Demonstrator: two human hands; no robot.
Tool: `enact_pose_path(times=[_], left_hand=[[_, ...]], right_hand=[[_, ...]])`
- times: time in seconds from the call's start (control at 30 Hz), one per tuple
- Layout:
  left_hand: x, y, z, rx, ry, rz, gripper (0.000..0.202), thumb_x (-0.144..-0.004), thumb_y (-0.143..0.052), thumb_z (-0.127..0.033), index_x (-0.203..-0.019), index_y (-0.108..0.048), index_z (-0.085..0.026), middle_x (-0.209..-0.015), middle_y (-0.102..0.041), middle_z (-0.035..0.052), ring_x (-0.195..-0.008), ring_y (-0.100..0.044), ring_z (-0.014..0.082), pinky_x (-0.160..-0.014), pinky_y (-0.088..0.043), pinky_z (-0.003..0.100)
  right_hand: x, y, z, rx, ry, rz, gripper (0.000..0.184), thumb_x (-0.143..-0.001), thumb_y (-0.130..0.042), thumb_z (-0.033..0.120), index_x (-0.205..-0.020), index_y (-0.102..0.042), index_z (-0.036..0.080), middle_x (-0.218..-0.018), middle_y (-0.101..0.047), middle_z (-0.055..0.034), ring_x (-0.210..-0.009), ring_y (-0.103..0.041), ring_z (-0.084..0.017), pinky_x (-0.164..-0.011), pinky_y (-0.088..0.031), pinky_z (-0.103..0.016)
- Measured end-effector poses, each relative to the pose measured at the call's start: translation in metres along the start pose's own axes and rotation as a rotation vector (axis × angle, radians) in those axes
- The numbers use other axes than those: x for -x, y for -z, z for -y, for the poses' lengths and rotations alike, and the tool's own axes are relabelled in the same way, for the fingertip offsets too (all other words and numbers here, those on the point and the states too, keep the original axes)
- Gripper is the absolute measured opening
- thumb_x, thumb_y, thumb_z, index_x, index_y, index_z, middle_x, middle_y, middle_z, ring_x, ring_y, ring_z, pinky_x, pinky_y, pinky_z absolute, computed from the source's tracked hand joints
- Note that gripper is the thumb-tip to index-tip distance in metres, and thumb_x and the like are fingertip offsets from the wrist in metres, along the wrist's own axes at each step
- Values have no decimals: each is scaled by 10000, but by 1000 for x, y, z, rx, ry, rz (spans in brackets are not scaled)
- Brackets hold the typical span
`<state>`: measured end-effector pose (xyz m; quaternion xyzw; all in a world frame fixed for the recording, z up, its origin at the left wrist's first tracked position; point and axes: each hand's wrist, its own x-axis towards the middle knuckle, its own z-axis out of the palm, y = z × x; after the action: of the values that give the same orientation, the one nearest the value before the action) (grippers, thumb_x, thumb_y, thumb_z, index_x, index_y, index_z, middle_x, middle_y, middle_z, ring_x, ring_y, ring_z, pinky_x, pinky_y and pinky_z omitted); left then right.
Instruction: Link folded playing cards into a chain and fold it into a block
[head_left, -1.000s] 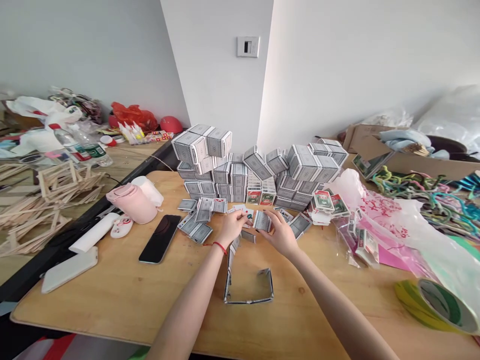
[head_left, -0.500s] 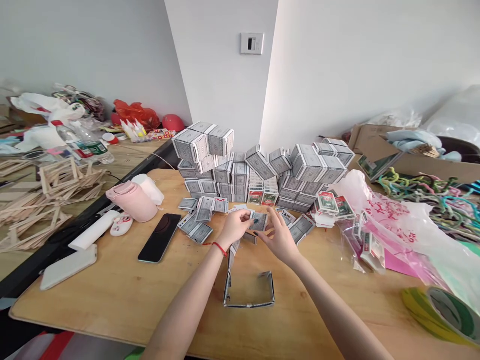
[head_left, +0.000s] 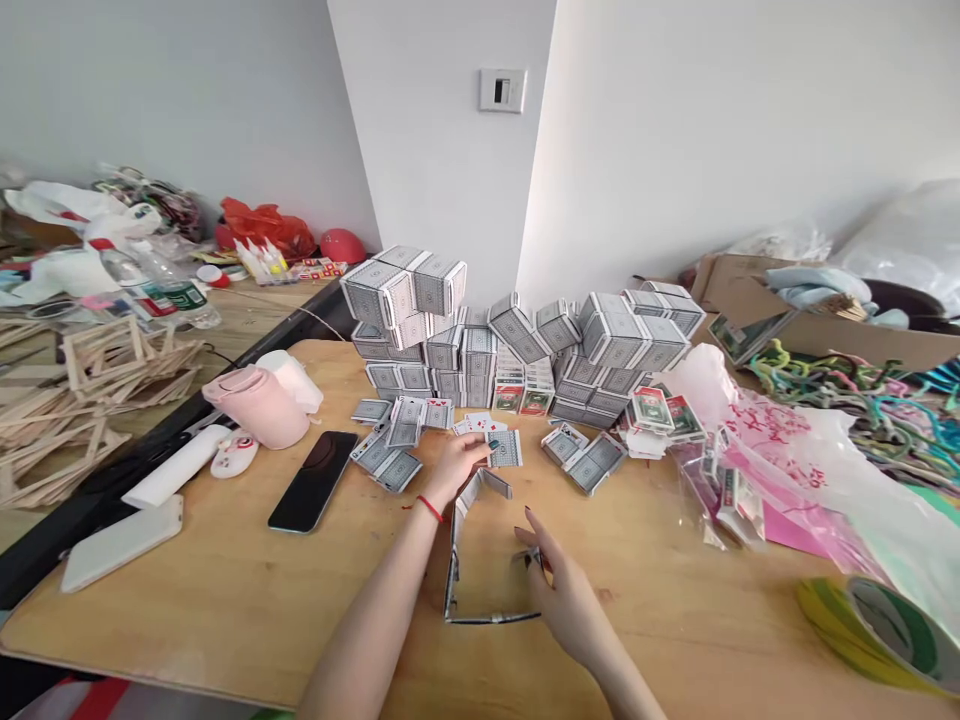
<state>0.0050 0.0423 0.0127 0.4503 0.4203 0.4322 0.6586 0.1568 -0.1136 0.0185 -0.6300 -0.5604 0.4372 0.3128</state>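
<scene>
Pinching patterned card (head_left: 507, 449) just beyond folded card strip (head_left: 462, 506), left hand (head_left: 459, 467) hid card's left end. Right hand (head_left: 564, 592) covered strip's near-right corner; whether fingers gripped it could not be told.

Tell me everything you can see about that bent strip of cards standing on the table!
The bent strip of cards looks like thin playing cards joined together, grey and patterned, with dark edging on the near side. It stands upright on its edge on the wooden table, folded into a frame with a gap at the far right. Its far end bends to the right. The right hand covers its near right corner; I can't tell whether the fingers grip it.
</scene>
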Motion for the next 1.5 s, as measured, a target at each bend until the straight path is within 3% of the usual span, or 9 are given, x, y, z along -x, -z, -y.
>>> enact_pose_path(times=[0.2, 0.3, 0.47, 0.63, 0.77, 1.03, 1.2, 1.4, 1.5], left_hand=[[0, 22, 15, 2, 64, -25, 285, -592, -693, -313, -809, -619, -144, -706, -580, 1, -581, -531, 105, -557, -527, 289], [-2, 25, 23, 34, 6, -29, 319, -591, -695, -331, -837, -615, -145, -732, -594, 8, -630, -552, 120, -594, -533, 302], [0, 23, 30, -58, -122, -21, 272, -636, -654, -345, -806, -632, -134, -809, -637, 41, -738, -585, 165, -662, -528, 335], [7, 19, 26, -200, -173, -48, 217, -637, -645, -312, -751, -666, -128, -765, -658, 52, -733, -592, 182, -707, -499, 328], [11, 15, 23, -352, -218, -77, 136, -655, -612, -265, -676, -651, -136, -660, -636, 25, -673, -580, 162, -650, -473, 275], [10, 16, 30, -271, -259, -98, 183, -651, -593, -211, -817, -609, -135, -813, -664, 70, -781, -614, 179, -716, -479, 292], [8, 18, 32, -237, -240, -88, 210, -646, -597, -197, -845, -567, -139, -839, -667, 84, -805, -625, 186, -743, -476, 306], [7, 20, 33, -220, -242, -121, 218, -629, -609, -192, -824, -520, -148, -809, -661, 68, -783, -627, 184, -728, -466, 304], [8, 20, 33, -246, -233, -116, 212, -619, -621, -187, -806, -529, -146, -796, -655, 58, -777, -621, 179, -716, -462, 294]], right_hand=[[-54, 11, -5, -187, 49, -58, 390, -774, -432, 265, -1127, -564, 167, -1033, -654, -61, -1057, -547, -209, -966, -357, -374], [-87, 21, -2, -254, 100, -19, 321, -743, -506, 333, -973, -653, 164, -996, -671, -65, -1000, -576, -229, -941, -373, -383], [-121, 22, -2, -473, 102, -55, 366, -645, -630, 407, -914, -683, 164, -965, -682, -85, -978, -586, -262, -913, -391, -396], [-124, 20, -14, -677, 79, -59, 374, -637, -644, 460, -873, -693, 173, -890, -699, -89, -921, -617, -267, -888, -418, -403], [-121, 27, -20, -673, 101, -49, 377, -652, -638, 464, -897, -680, 180, -890, -696, -82, -934, -611, -259, -896, -413, -390], [-110, 26, -16, -573, 310, 231, 491, -635, -664, 284, -1113, -567, 227, -1094, -625, -71, -1071, -530, -262, -924, -385, -418], [-110, 21, -19, -545, 250, 145, 373, -661, -629, 281, -1023, -621, 193, -1087, -630, -85, -1043, -548, -274, -934, -366, -443], [-107, 26, -20, -581, 291, 149, 470, -665, -608, 257, -1131, -558, 231, -1098, -629, -57, -1083, -522, -240, -975, -321, -416], [-107, 22, -19, -551, 258, 34, 413, -659, -635, 324, -1051, -608, 196, -1018, -661, -78, -997, -572, -250, -920, -377, -407]])
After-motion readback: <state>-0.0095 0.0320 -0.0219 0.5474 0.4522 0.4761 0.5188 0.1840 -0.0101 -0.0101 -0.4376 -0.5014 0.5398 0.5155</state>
